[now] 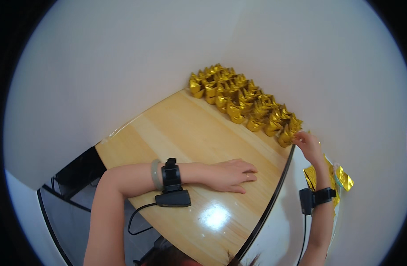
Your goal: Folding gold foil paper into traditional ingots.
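Right hand [307, 145] was at the near end of the folded gold-foil ingots [236, 111], thumb and fingers drawn close together at the end ingot [286, 135]; I could not tell whether they gripped it or only touched it. From that grip the ingots ran in packed rows away to the far left, along the wall [310, 80]. My left hand [230, 176] lay palm down on the wood-grain tabletop [181, 124], left of my right grip and nearer me, fingers loosely spread, a ring [247, 176] on one. Crumpled gold foil [310, 175] lay just nearer me than the right grip, partly hidden by my forearm. Each wrist bore a black strapped device with a cable; a pale bracelet [156, 175] sat just up the arm from the left one.
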`<action>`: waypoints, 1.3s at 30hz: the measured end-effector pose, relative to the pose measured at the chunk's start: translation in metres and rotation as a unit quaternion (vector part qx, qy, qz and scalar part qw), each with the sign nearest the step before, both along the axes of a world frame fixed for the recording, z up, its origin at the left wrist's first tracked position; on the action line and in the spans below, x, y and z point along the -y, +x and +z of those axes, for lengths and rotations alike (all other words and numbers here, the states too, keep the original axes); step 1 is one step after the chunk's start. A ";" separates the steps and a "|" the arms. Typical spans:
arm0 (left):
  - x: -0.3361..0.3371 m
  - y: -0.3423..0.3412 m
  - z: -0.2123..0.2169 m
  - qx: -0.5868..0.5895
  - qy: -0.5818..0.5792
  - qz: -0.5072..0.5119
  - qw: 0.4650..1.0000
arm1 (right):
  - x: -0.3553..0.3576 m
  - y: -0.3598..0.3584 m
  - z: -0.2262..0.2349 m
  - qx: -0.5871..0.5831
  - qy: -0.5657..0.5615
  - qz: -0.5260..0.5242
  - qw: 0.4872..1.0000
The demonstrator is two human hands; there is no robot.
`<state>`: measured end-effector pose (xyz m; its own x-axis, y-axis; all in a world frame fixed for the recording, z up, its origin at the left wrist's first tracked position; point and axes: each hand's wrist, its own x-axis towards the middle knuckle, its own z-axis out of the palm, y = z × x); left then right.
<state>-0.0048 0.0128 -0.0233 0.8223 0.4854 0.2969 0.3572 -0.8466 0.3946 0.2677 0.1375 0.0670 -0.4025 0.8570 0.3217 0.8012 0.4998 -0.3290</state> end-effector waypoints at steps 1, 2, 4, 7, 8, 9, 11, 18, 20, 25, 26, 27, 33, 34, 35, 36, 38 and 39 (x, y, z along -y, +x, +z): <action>-0.002 0.002 0.001 0.000 0.004 -0.025 1.000 | 0.011 0.025 0.008 0.061 -0.042 -0.028 0.997; -0.001 0.001 0.002 -0.004 0.006 -0.013 1.000 | 0.020 0.049 0.012 0.117 -0.087 -0.053 0.988; 0.000 0.001 0.004 -0.010 0.015 -0.023 1.000 | 0.040 0.091 0.015 0.248 -0.127 -0.101 0.955; 0.000 0.001 0.003 -0.030 0.025 -0.006 0.999 | 0.065 0.128 0.000 0.304 -0.178 -0.155 0.923; -0.002 0.002 0.004 -0.034 0.023 -0.005 0.999 | 0.072 0.136 -0.007 0.313 -0.208 -0.186 0.908; -0.003 0.003 0.005 -0.037 0.022 -0.003 0.999 | 0.077 0.146 -0.023 0.308 -0.208 -0.199 0.907; -0.004 0.006 0.007 -0.041 0.026 -0.015 0.999 | 0.088 0.156 -0.050 0.246 -0.145 -0.205 0.936; -0.003 0.006 0.011 -0.042 0.019 -0.008 0.999 | 0.114 0.118 -0.053 0.210 -0.116 -0.173 0.955; -0.001 0.003 0.009 -0.043 0.024 -0.008 0.999 | 0.122 0.108 -0.046 0.184 -0.068 -0.094 0.976; -0.001 0.002 0.008 -0.037 0.028 -0.005 0.999 | 0.122 0.099 -0.026 0.083 -0.059 -0.165 0.981; -0.001 0.002 0.008 -0.032 0.031 -0.008 0.999 | 0.119 0.100 -0.023 0.073 -0.026 -0.198 0.977; -0.002 0.003 0.007 -0.026 0.034 -0.011 0.999 | 0.116 0.100 -0.016 0.074 -0.026 -0.195 0.978; 0.003 0.006 0.005 0.151 -0.042 0.078 0.984 | 0.113 0.052 0.026 -0.269 -0.121 -0.039 0.955; 0.001 0.007 0.007 0.150 -0.046 0.092 0.983 | 0.117 0.032 0.029 -0.355 -0.206 -0.022 0.912; -0.001 0.010 0.012 0.232 -0.037 0.127 0.964 | 0.120 0.020 0.030 -0.433 -0.285 -0.011 0.855; -0.004 0.009 0.017 0.311 -0.027 0.161 0.936 | 0.116 0.017 0.021 -0.410 -0.309 0.005 0.858; -0.006 0.003 0.022 0.314 0.014 0.184 0.931 | 0.117 -0.001 0.003 -0.395 -0.342 0.005 0.853; -0.007 -0.003 0.024 0.317 0.056 0.194 0.927 | 0.118 -0.008 -0.007 -0.382 -0.366 -0.003 0.849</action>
